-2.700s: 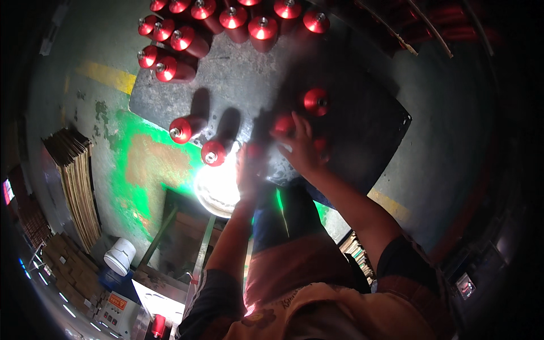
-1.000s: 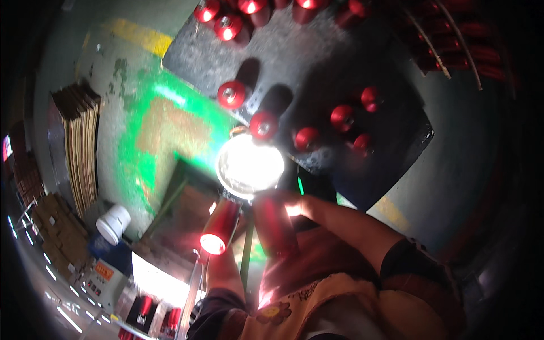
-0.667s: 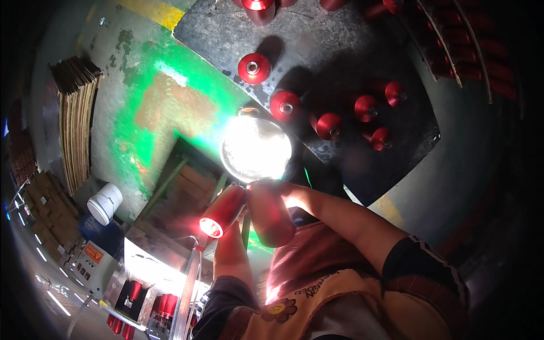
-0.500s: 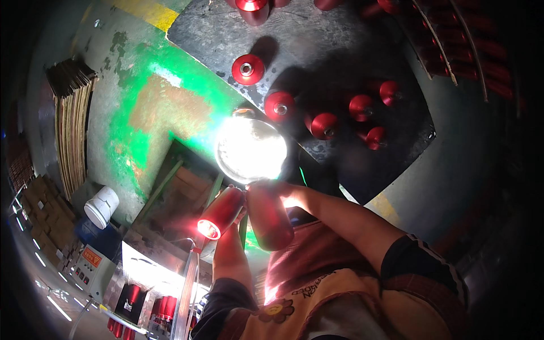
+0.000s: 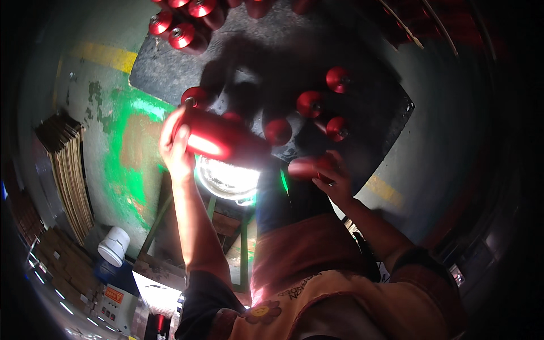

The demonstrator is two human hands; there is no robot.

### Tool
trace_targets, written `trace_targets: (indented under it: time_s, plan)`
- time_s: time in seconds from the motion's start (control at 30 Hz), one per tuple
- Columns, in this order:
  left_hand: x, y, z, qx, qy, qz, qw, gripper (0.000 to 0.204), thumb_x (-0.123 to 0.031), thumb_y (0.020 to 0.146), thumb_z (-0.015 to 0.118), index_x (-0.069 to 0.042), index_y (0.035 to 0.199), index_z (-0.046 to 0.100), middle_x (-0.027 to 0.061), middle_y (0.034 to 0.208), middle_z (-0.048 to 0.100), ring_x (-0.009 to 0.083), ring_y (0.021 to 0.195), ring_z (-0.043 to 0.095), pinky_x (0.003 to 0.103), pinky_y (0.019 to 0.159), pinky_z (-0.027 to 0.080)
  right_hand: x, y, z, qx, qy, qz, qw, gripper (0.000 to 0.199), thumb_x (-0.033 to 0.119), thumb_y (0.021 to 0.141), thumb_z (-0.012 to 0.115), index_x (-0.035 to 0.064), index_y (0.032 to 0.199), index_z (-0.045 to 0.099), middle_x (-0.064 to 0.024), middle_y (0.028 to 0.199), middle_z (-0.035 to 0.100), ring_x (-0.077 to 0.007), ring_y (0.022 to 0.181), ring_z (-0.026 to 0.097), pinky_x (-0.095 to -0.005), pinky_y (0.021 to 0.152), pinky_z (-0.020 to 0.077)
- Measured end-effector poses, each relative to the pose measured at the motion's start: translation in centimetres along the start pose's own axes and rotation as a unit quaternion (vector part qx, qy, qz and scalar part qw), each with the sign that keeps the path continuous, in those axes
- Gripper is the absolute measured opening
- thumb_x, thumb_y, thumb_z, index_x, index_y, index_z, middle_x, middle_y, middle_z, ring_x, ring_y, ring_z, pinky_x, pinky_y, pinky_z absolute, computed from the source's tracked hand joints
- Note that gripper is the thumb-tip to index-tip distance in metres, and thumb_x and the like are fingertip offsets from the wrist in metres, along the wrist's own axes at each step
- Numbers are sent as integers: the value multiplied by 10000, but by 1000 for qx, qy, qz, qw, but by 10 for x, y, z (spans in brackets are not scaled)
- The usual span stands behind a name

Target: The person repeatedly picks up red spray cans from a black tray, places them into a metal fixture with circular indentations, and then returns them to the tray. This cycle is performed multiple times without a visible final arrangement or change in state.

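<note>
My left hand (image 5: 177,144) is wrapped round one end of a glossy red metal bottle (image 5: 229,139), which lies sideways above the glaring round lamp (image 5: 226,180). Off to the right, my right hand (image 5: 338,180) grips a second red metal bottle (image 5: 306,168), also tilted nearly level. Its far side is dim, and the fingers cover one end. Beyond both hands, several similar red bottles (image 5: 310,104) stand upright on a dark board (image 5: 164,68), necks facing up. One standing bottle (image 5: 194,96) shows just past my left hand.
More red bottles (image 5: 181,35) cluster at the board's far left edge. On the left are stacked cardboard sheets (image 5: 68,175), a white bucket (image 5: 114,246) and a control box (image 5: 116,306). A rack with curved rails (image 5: 439,25) stands at the far right.
My hands have moved apart from beside each other near the lamp. The left has gone up and outward, turning its bottle level; the right has shifted rightward with its bottle. The view has shifted too.
</note>
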State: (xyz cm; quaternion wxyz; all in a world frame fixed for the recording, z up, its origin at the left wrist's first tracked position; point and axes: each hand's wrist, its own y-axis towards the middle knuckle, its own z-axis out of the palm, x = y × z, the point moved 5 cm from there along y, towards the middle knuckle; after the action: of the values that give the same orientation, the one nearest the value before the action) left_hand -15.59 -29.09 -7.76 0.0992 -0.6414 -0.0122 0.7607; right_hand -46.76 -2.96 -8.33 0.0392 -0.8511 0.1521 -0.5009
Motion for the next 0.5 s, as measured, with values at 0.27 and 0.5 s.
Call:
trace_targets:
  time_s: [0.27,0.5]
  plan:
    - [80,63,165,64,399,187,895,375,-102,705,824,-206,1061,766,40,1282,585,239,1141,514,354,996,422,-69,-6,36,-70,-128,-75,986,366,106,687,831,254,1018,782,-85,1364,499,-339,1309,403,-452,1076,383]
    - [138,39,174,78,486,233,839,361,-126,674,826,-255,1008,779,49,1353,546,332,1224,461,412,1047,384,-90,-17,52,-108,-85,-111,984,319,96,695,798,307,934,780,-69,1298,543,-345,1206,492,-460,1014,411]
